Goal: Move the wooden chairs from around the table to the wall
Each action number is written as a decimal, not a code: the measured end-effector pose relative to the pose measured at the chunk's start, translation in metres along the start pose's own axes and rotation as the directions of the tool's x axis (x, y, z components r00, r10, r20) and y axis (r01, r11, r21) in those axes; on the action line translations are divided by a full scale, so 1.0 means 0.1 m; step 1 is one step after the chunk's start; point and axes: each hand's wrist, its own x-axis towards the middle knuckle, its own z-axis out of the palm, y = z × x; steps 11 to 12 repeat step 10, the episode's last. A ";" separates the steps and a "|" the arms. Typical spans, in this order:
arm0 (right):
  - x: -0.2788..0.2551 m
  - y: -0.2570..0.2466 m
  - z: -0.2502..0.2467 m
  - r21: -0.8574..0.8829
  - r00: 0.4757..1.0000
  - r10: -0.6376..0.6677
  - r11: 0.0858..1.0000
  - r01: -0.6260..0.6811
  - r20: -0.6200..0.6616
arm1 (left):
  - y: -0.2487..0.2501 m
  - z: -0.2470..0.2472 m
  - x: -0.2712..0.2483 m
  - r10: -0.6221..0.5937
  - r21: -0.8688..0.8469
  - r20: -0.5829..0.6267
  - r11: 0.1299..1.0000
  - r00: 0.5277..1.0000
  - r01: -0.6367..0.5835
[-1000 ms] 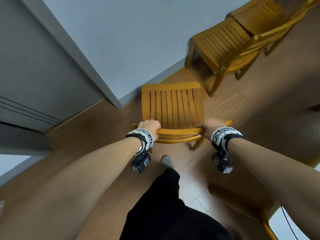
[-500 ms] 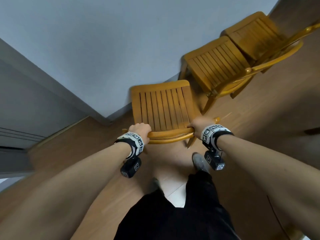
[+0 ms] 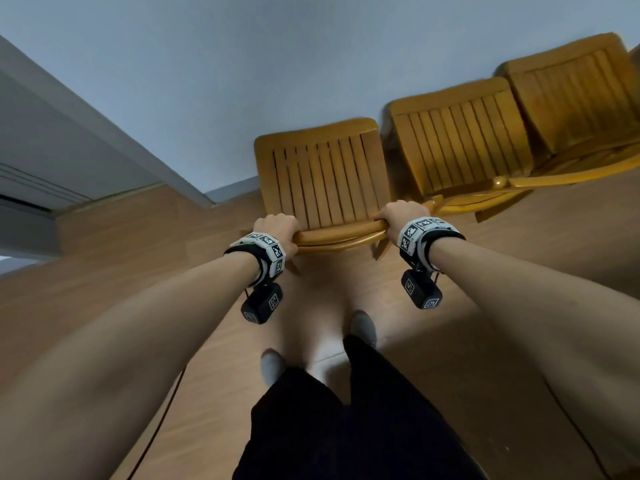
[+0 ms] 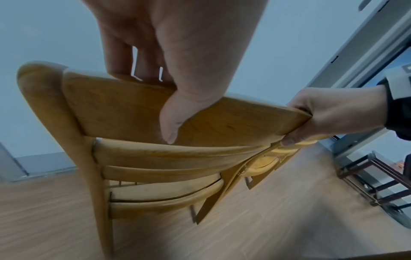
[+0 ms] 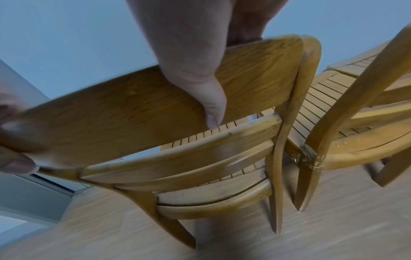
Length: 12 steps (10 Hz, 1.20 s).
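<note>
A wooden chair [image 3: 325, 181] with a slatted seat stands in front of me, its seat front against the pale wall [image 3: 277, 64]. My left hand [image 3: 277, 226] grips the left end of its top back rail [image 4: 138, 112], thumb on the near face. My right hand [image 3: 398, 216] grips the right end of the same rail [image 5: 111, 112]. Two more wooden chairs [image 3: 460, 143] [image 3: 575, 98] stand side by side along the wall to the right, the nearer one close beside the held chair [image 5: 222, 158].
A grey door frame [image 3: 104, 133] and sliding door track sit to the left of the wall. The floor [image 3: 104, 271] is wood laminate. My feet in grey socks [image 3: 363, 327] stand just behind the chair. A dark metal rack [image 4: 373, 179] shows far right in the left wrist view.
The held chair has moved forward and to the right, up to the wall and beside the other two chairs. I have stepped after it. Both hands keep their grip.
</note>
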 end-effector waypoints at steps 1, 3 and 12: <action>-0.01 0.16 0.09 -0.052 1.000 -0.009 0.999 0.009 -0.002 | 0.18 0.13 0.02 0.000 -0.018 0.009 1.000 1.000 0.000; -0.07 0.42 0.42 -0.124 0.999 -0.034 0.992 0.031 -0.020 | 0.47 0.57 0.08 0.044 -0.018 -0.023 0.999 0.999 -0.045; -0.69 0.13 0.70 0.134 0.969 0.159 0.982 -0.135 -0.188 | 0.45 0.70 -0.47 0.064 -0.254 -0.144 0.962 0.988 -0.100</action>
